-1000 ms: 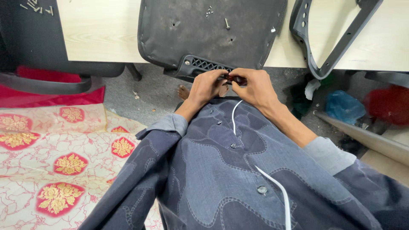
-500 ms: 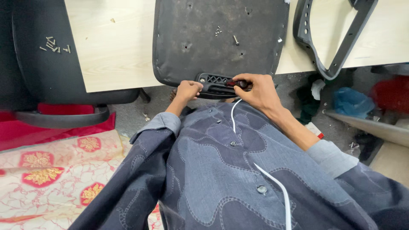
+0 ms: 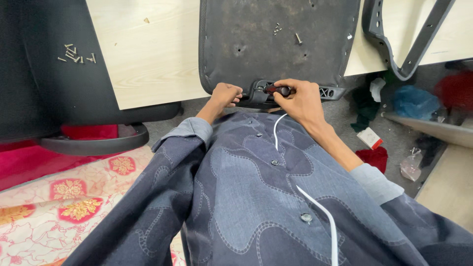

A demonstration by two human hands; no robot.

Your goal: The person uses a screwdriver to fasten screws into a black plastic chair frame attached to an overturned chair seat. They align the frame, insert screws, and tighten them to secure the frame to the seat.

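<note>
Your right hand [image 3: 300, 101] stays closed around the dark red tool handle [image 3: 278, 90] at the black bracket [image 3: 261, 93], upper centre. Your left hand [image 3: 225, 94], fisted, has slid left along the seat pan's [image 3: 276, 44] edge.

Seat pan [image 3: 276, 44] lies on the table [image 3: 148, 59]; screws [image 3: 76, 53] far left, armrest [image 3: 409, 39] right (both hands [image 3: 226, 94] [image 3: 300, 101] at its near edge).

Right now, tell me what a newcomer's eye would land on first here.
First, the dark chair seat lying upside down on the pale wooden table, centre top. At its near edge the right hand grips a dark-handled tool against a black bracket, the left hand alongside. Loose screws lie scattered far left.
</note>
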